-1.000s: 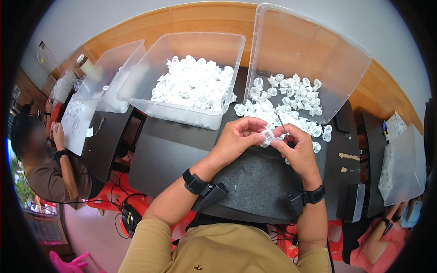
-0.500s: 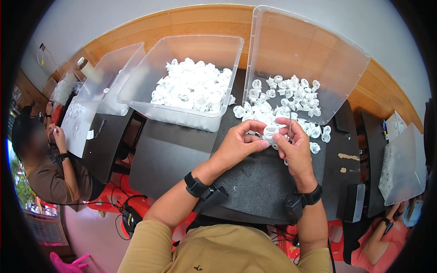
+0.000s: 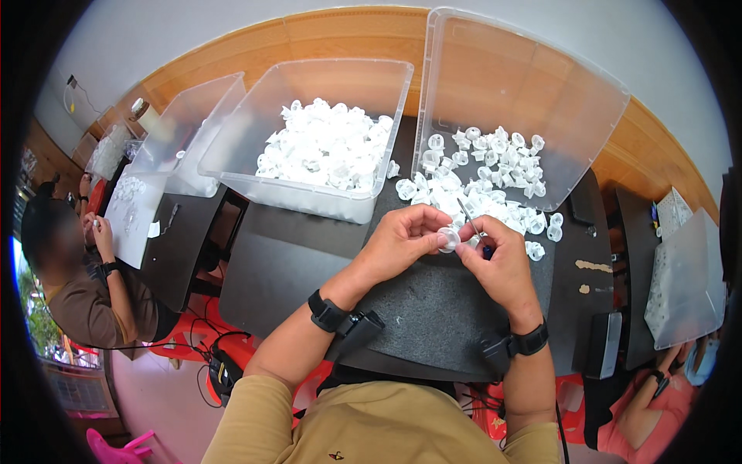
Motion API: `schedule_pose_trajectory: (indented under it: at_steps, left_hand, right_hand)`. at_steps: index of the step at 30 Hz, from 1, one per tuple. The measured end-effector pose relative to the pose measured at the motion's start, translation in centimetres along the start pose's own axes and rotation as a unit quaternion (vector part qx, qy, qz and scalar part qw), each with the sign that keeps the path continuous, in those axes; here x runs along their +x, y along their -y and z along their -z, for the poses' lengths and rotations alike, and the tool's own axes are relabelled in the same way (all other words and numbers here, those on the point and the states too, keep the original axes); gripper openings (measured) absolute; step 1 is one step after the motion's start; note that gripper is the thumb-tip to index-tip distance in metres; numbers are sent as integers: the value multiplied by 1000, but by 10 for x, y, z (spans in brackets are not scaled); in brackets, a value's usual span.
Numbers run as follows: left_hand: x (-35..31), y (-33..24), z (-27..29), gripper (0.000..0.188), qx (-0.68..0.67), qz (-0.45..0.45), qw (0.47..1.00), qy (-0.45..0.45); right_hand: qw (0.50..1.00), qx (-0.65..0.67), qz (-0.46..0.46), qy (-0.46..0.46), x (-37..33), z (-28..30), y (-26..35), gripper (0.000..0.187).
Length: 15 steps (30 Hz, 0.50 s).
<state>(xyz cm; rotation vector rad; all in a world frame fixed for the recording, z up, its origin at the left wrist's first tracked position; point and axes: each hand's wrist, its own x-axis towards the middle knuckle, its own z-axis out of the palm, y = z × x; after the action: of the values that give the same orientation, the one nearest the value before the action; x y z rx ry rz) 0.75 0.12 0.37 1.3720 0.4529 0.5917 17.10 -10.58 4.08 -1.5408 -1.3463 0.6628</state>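
Observation:
Pinched in the thumb and fingers of my left hand [image 3: 398, 246] is a small round white plastic part [image 3: 448, 239], its rim turned toward me. My right hand [image 3: 501, 267] is closed around a thin screwdriver [image 3: 470, 217]; its metal shaft points up and to the left, and a bit of dark blue handle shows between the fingers. The right thumb and fingertips are close beside the part; whether they touch it I cannot tell. Just beyond both hands lies a loose heap of similar white parts [image 3: 506, 166], spilling out before a clear bin tipped on its side.
The tipped clear bin [image 3: 525, 85] stands at the back right. Left of it, another clear bin [image 3: 297, 199] is heaped with white parts. A grey mat [image 3: 410, 317] covers the table before me. A black box [image 3: 604, 344] sits at the right edge. People work at both sides.
Both hands have drawn slightly toward me and the part has been turned in my left fingers. The screwdriver has swung from upright to leaning left.

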Motion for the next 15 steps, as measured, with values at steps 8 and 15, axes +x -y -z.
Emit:
schedule_pose_trajectory:
  at_steps: [8, 15]
  left_hand:
    - [-2, -1, 0, 21, -18, 35, 999, -20]
    - [-4, -5, -1, 21, 13, 49, 999, -14]
  right_hand:
    - [1000, -24, 4, 2, 1, -7, 2, 22]
    - [999, -49, 17, -12, 0, -8, 2, 21]
